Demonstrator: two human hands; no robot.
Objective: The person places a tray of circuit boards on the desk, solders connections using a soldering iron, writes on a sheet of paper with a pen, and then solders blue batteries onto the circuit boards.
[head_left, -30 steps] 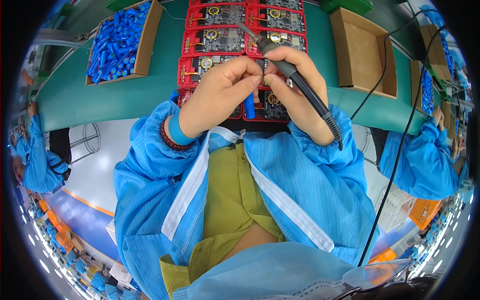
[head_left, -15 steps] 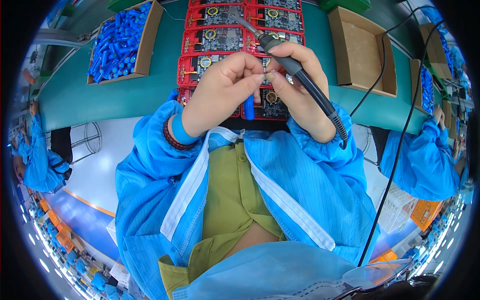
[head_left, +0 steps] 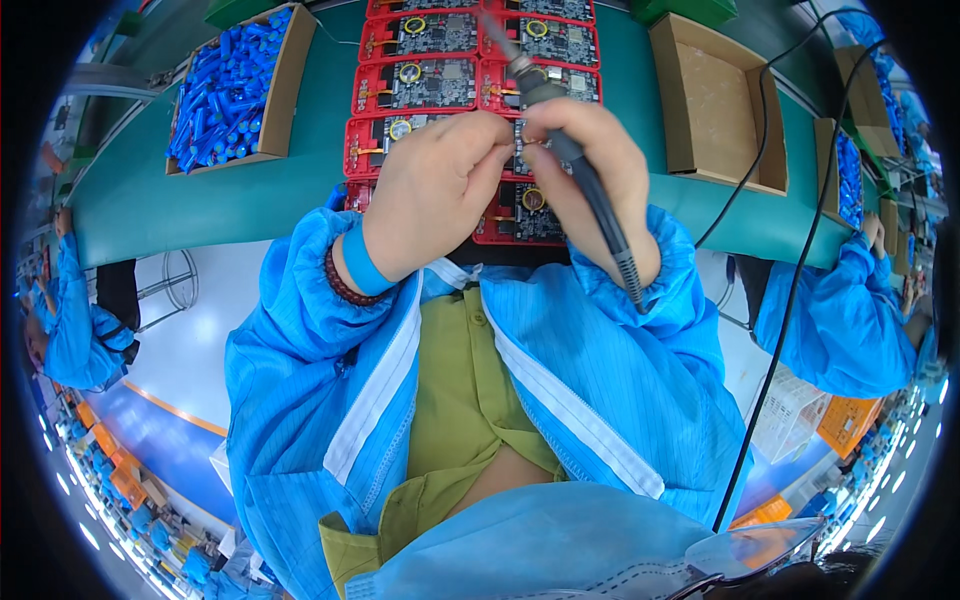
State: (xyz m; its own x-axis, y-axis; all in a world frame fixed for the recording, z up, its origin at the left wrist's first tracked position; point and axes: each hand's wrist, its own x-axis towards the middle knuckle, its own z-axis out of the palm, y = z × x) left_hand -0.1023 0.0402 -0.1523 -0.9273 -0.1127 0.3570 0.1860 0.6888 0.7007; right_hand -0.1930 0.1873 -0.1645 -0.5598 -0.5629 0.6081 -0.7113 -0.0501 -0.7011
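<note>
My right hand (head_left: 610, 170) holds a soldering iron (head_left: 575, 150), its blurred metal tip pointing away over the boards. The right thumb and index finger come close together near the left fingertips. Bent and pressed together, the fingers of my left hand (head_left: 430, 195) face the right hand. Whatever they pinch is hidden behind the hand. Beneath both hands lie red trays with circuit boards (head_left: 430, 85) in two columns, each board bearing a round part with a yellow ring (head_left: 411, 73). Beside my left wrist a blue cylindrical cell (head_left: 337, 196) shows partly on the green table.
A cardboard box full of blue cylindrical cells (head_left: 228, 95) stands at the left. An open cardboard box (head_left: 715, 110) is at the right. The iron's black cable (head_left: 790, 310) runs down past my right side. Co-workers in blue (head_left: 840, 320) sit on either side.
Both hands have turned and drawn slightly left. The blue cell that hung under my left hand no longer shows. The iron has swung more upright, its tip blurred.
</note>
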